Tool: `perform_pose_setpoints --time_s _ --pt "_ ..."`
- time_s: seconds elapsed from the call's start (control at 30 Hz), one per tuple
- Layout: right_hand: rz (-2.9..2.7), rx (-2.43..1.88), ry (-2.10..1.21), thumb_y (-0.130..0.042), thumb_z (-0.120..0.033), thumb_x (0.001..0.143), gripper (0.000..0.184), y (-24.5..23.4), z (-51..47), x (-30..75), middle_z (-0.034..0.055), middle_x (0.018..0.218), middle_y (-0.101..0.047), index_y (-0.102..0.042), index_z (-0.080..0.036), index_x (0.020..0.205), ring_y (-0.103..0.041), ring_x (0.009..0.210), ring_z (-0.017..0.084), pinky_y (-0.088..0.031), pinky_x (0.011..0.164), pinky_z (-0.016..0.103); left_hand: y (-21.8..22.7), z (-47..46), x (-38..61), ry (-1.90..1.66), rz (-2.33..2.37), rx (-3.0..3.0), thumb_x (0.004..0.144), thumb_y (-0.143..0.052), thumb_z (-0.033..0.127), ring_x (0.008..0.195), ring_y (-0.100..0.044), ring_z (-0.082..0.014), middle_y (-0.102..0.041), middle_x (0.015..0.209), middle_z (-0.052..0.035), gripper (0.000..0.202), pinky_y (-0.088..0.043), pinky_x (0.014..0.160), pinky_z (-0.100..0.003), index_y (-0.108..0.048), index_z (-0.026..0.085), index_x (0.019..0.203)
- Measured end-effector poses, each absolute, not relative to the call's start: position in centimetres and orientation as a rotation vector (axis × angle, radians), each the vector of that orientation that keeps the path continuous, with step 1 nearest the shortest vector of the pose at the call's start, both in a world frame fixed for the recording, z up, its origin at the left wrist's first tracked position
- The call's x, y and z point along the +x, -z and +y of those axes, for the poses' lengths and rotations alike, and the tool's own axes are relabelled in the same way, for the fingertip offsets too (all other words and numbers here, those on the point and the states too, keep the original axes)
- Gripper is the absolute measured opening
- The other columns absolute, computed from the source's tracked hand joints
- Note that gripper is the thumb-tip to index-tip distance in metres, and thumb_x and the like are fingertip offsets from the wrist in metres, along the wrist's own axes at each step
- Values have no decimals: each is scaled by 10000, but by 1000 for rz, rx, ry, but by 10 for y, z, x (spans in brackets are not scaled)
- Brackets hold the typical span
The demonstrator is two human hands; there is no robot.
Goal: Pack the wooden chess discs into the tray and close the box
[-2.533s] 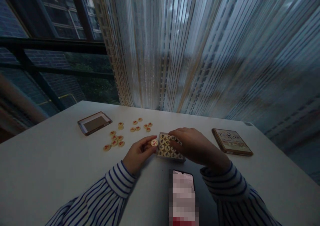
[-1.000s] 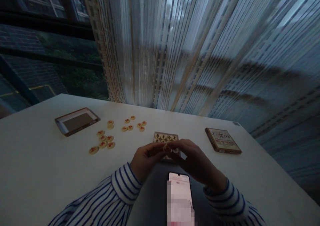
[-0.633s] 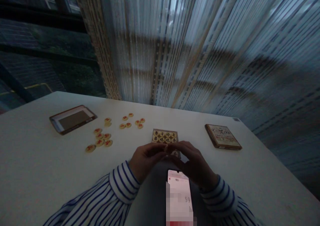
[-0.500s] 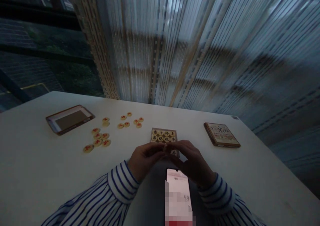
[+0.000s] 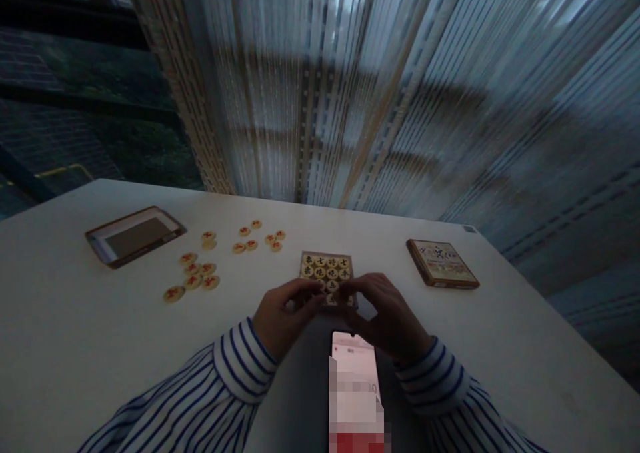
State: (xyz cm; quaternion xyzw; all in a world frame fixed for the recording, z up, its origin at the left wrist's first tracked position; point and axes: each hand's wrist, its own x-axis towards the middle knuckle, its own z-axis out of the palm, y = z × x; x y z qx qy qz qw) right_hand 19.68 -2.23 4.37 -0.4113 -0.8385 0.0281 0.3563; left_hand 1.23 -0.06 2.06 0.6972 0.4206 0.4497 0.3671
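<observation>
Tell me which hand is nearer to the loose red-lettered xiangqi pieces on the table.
The left hand. It is right of the loose red-lettered pieces, at the left side of the piece case; the right hand is farther off, at the case's right side.

You have one left hand (image 5: 281,316), one right hand (image 5: 389,311), fifteen loose red pieces (image 5: 211,282), one case (image 5: 327,254) of black pieces (image 5: 333,273), one phone (image 5: 354,356), one tray (image 5: 137,238), one box (image 5: 444,264).

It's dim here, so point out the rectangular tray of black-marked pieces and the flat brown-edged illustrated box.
Rectangular tray of black-marked pieces (image 5: 327,254), head view: far rim.
Flat brown-edged illustrated box (image 5: 443,261), head view: cover's middle.
</observation>
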Motion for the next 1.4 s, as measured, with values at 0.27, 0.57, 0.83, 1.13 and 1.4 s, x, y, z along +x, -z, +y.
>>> perform_pose_setpoints --time_s 0.27,0.57,0.83,1.13,1.4 --pt "-2156 -1190 -22 -565 -183 744 139 -44 -19 207 27 780 -635 -544 -188 881 -573 741 151 -421 707 313 -1 15 2 -1312 1296 2219 704 -605 301 947 -589 -236 -650 997 -118 247 -492 807 -424 -622 159 905" --pt "-2180 -1259 -82 -566 -186 749 131 -39 -16 216 27 810 -613 -551 -191 880 -548 747 141 -426 709 309 7 17 0 -1163 1345 2271 696 -604 294 1006 -570 -245 -617 1064 -129 352 -483 831 -429 -548 158 1016" --pt "-2216 -1307 -65 -553 -202 758 169 -37 -14 219 35 804 -627 -558 -187 926 -560 732 149 -425 693 321 15 18 -2 -1116 1280 2317 645 -649 295 1034 -557 -269 -596 1104 -134 477 -454 861 -473 -504 171 1082" --pt "-2239 -1303 -90 -555 -189 756 158 -33 -14 219 36 824 -632 -559 -191 914 -567 761 156 -422 706 324 19 19 0 -1086 1289 2305 632 -664 264 1035 -557 -279 -597 1101 -159 510 -448 867 -482 -490 141 1095" --pt "-2272 -1324 -86 -553 -194 763 120 -33 -13 218 34 820 -640 -571 -192 881 -567 748 155 -415 690 317 18 20 -2 -1084 1252 2270 658 -633 248 1024 -568 -259 -606 1093 -158 477 -456 869 -455 -497 131 1100"
